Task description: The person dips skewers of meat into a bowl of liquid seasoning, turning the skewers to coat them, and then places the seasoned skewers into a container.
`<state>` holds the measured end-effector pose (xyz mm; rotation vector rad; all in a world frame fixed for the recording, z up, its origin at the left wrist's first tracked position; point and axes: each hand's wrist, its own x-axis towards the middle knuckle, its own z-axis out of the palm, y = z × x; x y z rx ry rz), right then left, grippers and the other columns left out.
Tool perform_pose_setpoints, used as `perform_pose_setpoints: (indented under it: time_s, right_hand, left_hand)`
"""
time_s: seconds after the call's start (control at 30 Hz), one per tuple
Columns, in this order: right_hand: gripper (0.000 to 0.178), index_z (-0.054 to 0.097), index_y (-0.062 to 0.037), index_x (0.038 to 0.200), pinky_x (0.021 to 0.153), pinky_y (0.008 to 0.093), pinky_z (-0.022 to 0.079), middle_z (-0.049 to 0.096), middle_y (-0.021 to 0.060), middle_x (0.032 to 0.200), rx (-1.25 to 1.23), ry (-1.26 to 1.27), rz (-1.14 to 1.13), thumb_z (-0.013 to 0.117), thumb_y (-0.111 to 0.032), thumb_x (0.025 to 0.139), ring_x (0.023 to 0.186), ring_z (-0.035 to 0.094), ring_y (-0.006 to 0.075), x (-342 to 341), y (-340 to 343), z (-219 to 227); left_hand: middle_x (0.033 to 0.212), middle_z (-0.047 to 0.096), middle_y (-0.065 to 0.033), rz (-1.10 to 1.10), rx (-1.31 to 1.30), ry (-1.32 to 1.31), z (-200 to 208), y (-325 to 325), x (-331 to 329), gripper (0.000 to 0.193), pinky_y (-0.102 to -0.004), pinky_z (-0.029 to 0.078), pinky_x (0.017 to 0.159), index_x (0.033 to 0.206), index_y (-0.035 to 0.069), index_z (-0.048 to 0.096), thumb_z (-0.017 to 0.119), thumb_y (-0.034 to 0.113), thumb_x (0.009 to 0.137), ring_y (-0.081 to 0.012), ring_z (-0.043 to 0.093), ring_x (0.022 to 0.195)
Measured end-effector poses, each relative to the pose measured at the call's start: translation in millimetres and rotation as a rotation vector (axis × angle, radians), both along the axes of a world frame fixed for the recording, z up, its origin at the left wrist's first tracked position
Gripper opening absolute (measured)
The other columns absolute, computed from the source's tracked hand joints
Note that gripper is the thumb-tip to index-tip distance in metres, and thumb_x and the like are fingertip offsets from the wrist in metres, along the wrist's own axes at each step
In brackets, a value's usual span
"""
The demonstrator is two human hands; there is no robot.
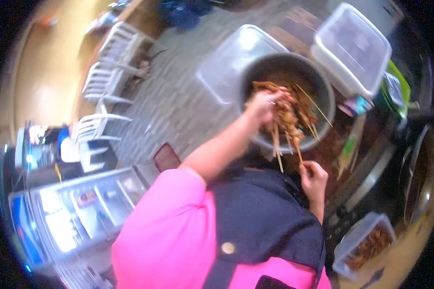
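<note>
Several skewers point(305, 111) in pot point(329, 91) | left fingers point(279, 93) closed on meat point(288, 119) | right fingers point(314, 167) pinching stick point(300, 155)

Right before you stands the pot point(287, 59), with skewers point(305, 111) lying in it and some sticks reaching past its near rim. Your left fingers point(280, 94) are above the pot; your right fingers point(308, 167) are just outside its near right edge. Beyond the pot on its left lies a lid or tub point(222, 70); beyond on its right is a lidded tub point(353, 53), with a packet point(357, 105) near its closer end. Far to your left, chairs point(101, 79) stand in a row, a freezer point(82, 207) nearer you. At your lower right sits an open tub point(341, 260) with pieces point(371, 246) inside.
</note>
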<state>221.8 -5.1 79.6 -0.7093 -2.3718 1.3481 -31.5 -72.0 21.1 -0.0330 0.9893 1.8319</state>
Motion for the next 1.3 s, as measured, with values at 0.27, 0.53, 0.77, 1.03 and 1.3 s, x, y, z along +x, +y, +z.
perform_pose_setpoints:
  time_s: [0.27, 0.53, 0.77, 1.03, 1.3]
  right_hand:
    - [0.007, 0.059, 0.0019, 0.079, 0.057, 0.0270, 0.044, 0.058, 0.0114, 0.068, -0.066, -0.086, 0.105, 0.060, -0.003, 0.075, 0.060, 0.056, 0.0167, -10.6, -2.9, -4.1]
    - [0.010, 0.058, 0.0030, 0.080, 0.062, 0.0276, 0.043, 0.059, 0.0106, 0.071, -0.147, -0.105, 0.139, 0.058, -0.007, 0.079, 0.066, 0.056, 0.0171, -7.3, 5.2, -6.7]
    - [0.010, 0.057, 0.0024, 0.081, 0.058, 0.0285, 0.042, 0.058, 0.0097, 0.069, -0.107, -0.007, 0.171, 0.057, -0.007, 0.080, 0.061, 0.053, 0.0162, -3.1, 11.2, -11.9]
    - [0.008, 0.057, 0.0025, 0.083, 0.060, 0.0272, 0.043, 0.057, 0.0100, 0.069, -0.091, -0.054, 0.147, 0.056, -0.005, 0.080, 0.063, 0.054, 0.0151, 4.5, 18.8, -10.4]
    - [0.010, 0.060, 0.0021, 0.081, 0.057, 0.0234, 0.043, 0.059, 0.0052, 0.066, -0.362, -0.125, -0.021, 0.060, -0.008, 0.078, 0.063, 0.053, 0.0083, 1.9, 22.5, 1.7]
  left_hand:
    - [0.081, 0.060, -0.0104, 0.346, -0.063, 0.064, 8.8, -10.0, 1.6, 0.012, -0.0348, 0.049, 0.067, 0.093, 0.002, 0.054, 0.053, 0.010, 0.084, -0.0219, 0.060, 0.073]
    - [0.078, 0.058, -0.0089, 0.582, -0.073, 0.106, -18.5, 14.9, 12.3, 0.008, -0.0297, 0.049, 0.061, 0.090, 0.002, 0.052, 0.049, 0.008, 0.087, -0.0193, 0.060, 0.069]
    - [0.072, 0.055, -0.0066, 0.666, -0.158, 0.105, -26.0, 30.3, 14.3, 0.008, -0.0266, 0.048, 0.052, 0.088, 0.002, 0.051, 0.046, 0.009, 0.088, -0.0161, 0.057, 0.060]
    - [0.074, 0.061, -0.0090, 0.584, -0.274, 0.180, -21.0, 42.1, 13.2, 0.013, -0.0285, 0.047, 0.052, 0.085, 0.001, 0.056, 0.047, 0.011, 0.088, -0.0165, 0.059, 0.063]
    - [0.085, 0.059, -0.0133, 0.175, -0.127, -0.170, 5.2, -4.2, -13.0, 0.017, -0.0297, 0.051, 0.058, 0.101, 0.004, 0.048, 0.047, 0.006, 0.085, -0.0188, 0.058, 0.070]
